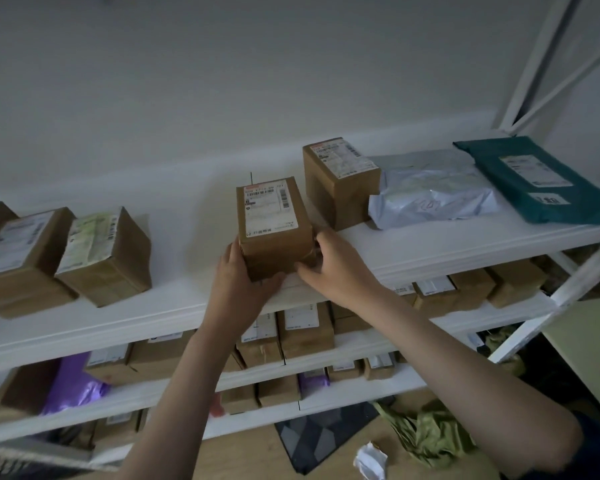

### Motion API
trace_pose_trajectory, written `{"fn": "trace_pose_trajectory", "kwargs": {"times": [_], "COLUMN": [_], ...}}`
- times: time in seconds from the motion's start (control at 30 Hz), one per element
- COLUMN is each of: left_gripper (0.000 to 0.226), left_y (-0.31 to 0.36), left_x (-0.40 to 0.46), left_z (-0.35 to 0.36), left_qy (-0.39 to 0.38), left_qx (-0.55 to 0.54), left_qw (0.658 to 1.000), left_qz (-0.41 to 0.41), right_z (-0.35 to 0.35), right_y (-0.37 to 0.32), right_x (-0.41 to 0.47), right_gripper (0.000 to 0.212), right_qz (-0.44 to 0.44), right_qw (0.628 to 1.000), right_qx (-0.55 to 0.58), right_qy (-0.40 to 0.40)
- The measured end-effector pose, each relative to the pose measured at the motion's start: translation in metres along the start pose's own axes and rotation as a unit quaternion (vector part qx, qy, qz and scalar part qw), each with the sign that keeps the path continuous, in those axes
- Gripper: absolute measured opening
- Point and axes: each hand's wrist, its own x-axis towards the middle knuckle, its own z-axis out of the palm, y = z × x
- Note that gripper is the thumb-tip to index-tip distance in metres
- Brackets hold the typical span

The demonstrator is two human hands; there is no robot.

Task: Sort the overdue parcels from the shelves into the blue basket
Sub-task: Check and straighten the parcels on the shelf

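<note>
The step in hand looks like the pick: a small brown cardboard parcel with a white shipping label (273, 225) stands upright at the front edge of the white top shelf board (430, 244), and both hands are closing on its lower part. Judging by the task, the next move calls for lifting it clear of the shelf lip and carrying it down to the blue basket, which is nowhere in view, so its direction cannot be told. Whether the label marks this parcel as overdue cannot be read; the print is too blurred.

The left hand (238, 284) sits at the parcel's 7 o'clock, palm against the left face and thumb curled under the bottom front corner. The right hand (333, 265) is at its 4 o'clock, fingers wrapped round the right front edge, thumb at the base. Both grip the parcel.

At the parcel's 1 o'clock stands a taller brown cardboard box with a label on top (340, 183), apart from it. Beyond that, at 3 o'clock, lie a pale grey plastic mailer bag (433, 199) and a teal plastic mailer bag (541, 181). At 9 o'clock, well apart, a tilted brown box with a greenish label (106, 256) rests on the same board.
</note>
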Motion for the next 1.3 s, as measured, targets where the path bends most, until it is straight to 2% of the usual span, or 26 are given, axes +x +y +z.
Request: {"fn": "trace_pose_trajectory", "kwargs": {"times": [0.1, 0.2, 0.33, 0.43, 0.6, 0.73, 0.87, 1.0, 1.3], "left_gripper": [0.082, 0.083, 0.089, 0.085, 0.093, 0.087, 0.086, 0.085, 0.087], "left_y": [-0.011, -0.018, -0.015, -0.011, -0.008, 0.004, 0.007, 0.004, 0.001], "left_x": [-0.027, -0.044, -0.033, -0.021, -0.028, -0.046, -0.055, -0.059, -0.061], "left_z": [-0.01, -0.021, -0.032, -0.036, -0.039, -0.047, -0.055, -0.061, -0.061], "left_qy": [-0.013, -0.012, -0.033, -0.039, 0.002, 0.054, 0.085, 0.099, 0.085], "left_qx": [-0.028, -0.038, 0.027, 0.054, 0.016, -0.039, -0.011, 0.014, 0.002], "left_qw": [0.999, 0.998, 0.994, 0.993, 0.995, 0.985, 0.976, 0.971, 0.978], "left_qz": [0.027, 0.05, 0.096, 0.098, 0.101, 0.161, 0.198, 0.217, 0.189], "right_z": [0.001, 0.001, -0.001, 0.0, 0.007, 0.004, 0.003, 0.003, 0.008], "right_y": [-0.004, -0.01, -0.014, -0.019, -0.027, -0.032, -0.039, -0.043, -0.043], "right_x": [-0.029, -0.045, -0.03, -0.021, -0.026, -0.035, -0.043, -0.044, -0.043], "right_gripper": [0.054, 0.065, 0.075, 0.073, 0.069, 0.07, 0.074, 0.075, 0.074], "right_qz": [0.003, -0.013, -0.016, -0.02, -0.043, -0.115, -0.15, -0.161, -0.143], "right_qw": [1.0, 1.0, 0.999, 0.999, 0.999, 0.99, 0.981, 0.98, 0.985], "right_qx": [0.009, 0.005, -0.027, -0.042, -0.025, 0.008, -0.005, -0.01, 0.011], "right_qy": [-0.004, -0.01, -0.022, -0.022, 0.016, 0.084, 0.124, 0.117, 0.095]}}
